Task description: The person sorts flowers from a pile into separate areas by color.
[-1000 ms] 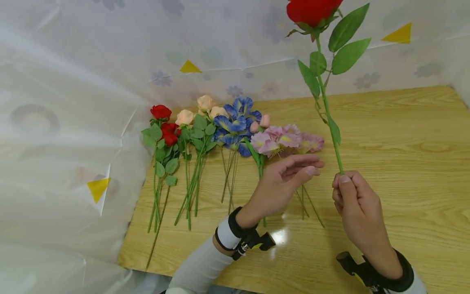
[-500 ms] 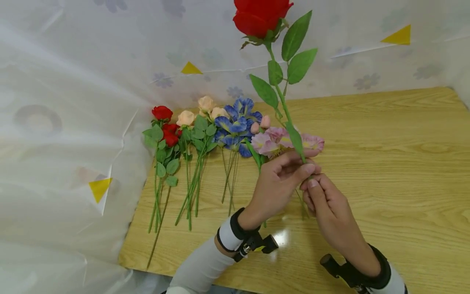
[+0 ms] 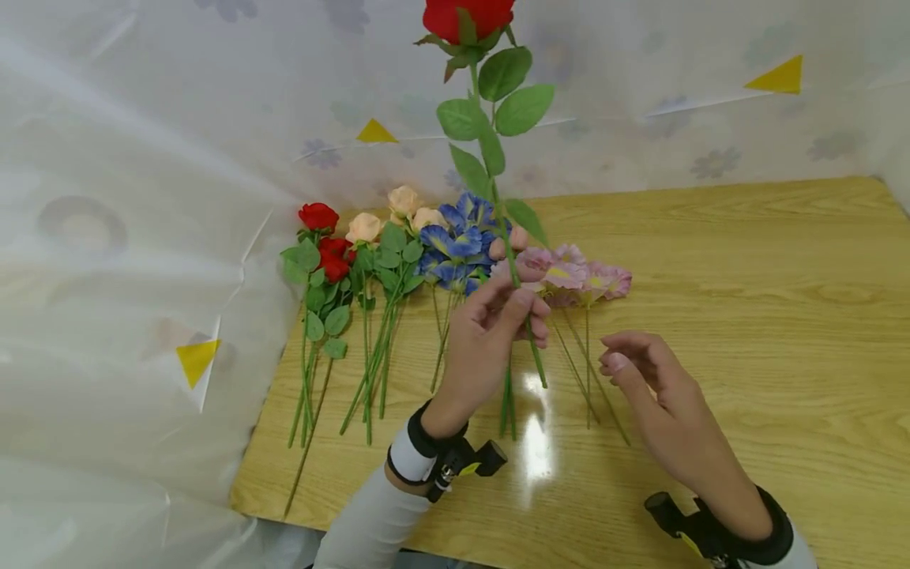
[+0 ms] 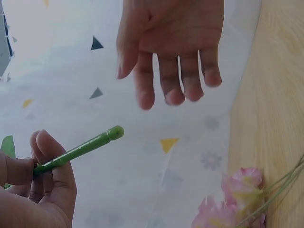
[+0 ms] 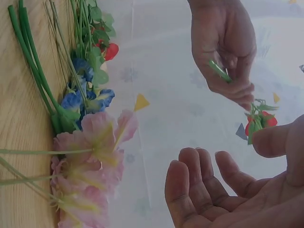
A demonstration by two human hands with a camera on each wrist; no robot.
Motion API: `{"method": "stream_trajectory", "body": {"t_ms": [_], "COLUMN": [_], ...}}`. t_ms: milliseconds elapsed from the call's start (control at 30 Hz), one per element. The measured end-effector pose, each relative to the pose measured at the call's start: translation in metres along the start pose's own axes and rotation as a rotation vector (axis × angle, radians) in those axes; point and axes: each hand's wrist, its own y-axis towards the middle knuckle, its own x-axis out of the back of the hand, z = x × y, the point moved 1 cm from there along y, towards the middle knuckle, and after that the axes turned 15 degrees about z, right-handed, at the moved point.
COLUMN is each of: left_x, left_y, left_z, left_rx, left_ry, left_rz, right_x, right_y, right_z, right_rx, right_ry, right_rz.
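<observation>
A large red rose (image 3: 469, 19) with green leaves stands upright in my left hand (image 3: 479, 348), which pinches its stem between thumb and fingers; the lower stem end pokes out below. In the left wrist view that green stem (image 4: 85, 151) crosses the fingers. My right hand (image 3: 664, 403) is apart from the rose, to its right, with relaxed fingers and nothing in them. The right wrist view shows the fingers (image 5: 192, 190) loosely spread. Behind the hands lie pink-purple flowers (image 3: 565, 273), partly hidden by the left hand.
On the wooden table (image 3: 746, 316) lie red roses (image 3: 334, 257), peach roses (image 3: 365, 227), blue irises (image 3: 455, 245) and pink tulips (image 3: 517, 237), stems toward me. A pale plastic sheet (image 3: 142, 237) hangs behind and at the left.
The rose passed from my right hand to my left as the two hands met. It has moved left, and my right hand has let go and drawn back to the right.
</observation>
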Motion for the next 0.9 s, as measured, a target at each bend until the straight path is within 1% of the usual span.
{"method": "stream_trajectory", "body": {"t_ms": [100, 233, 400, 500, 567, 667, 767, 900], "left_x": [0.013, 0.032, 0.055, 0.068, 0.078, 0.094, 0.113, 0.139], "left_y": [-0.004, -0.011, -0.022, -0.029, -0.034, -0.045, -0.06, -0.083], "left_z": [-0.003, -0.007, -0.012, -0.013, -0.014, -0.015, -0.014, -0.011], "left_rx": [-0.012, -0.008, -0.006, -0.007, 0.003, 0.026, 0.055, 0.097], "left_ry": [0.054, 0.136, 0.224, 0.251, 0.277, 0.326, 0.371, 0.381], "left_rz": [-0.046, -0.106, -0.23, -0.301, -0.34, -0.39, -0.467, -0.567], "right_x": [0.007, 0.014, 0.022, 0.028, 0.032, 0.037, 0.041, 0.047], "right_y": [-0.002, -0.005, -0.009, -0.012, -0.015, -0.019, -0.024, -0.031], "right_z": [-0.004, -0.009, -0.016, -0.021, -0.025, -0.031, -0.036, -0.044], "right_rx": [0.002, 0.009, 0.007, -0.008, -0.022, -0.043, -0.075, -0.125], "right_ry": [-0.007, -0.009, -0.021, -0.026, -0.032, -0.039, -0.05, -0.07], "right_rz": [-0.035, -0.081, -0.139, -0.173, -0.185, -0.196, -0.2, -0.202]}}
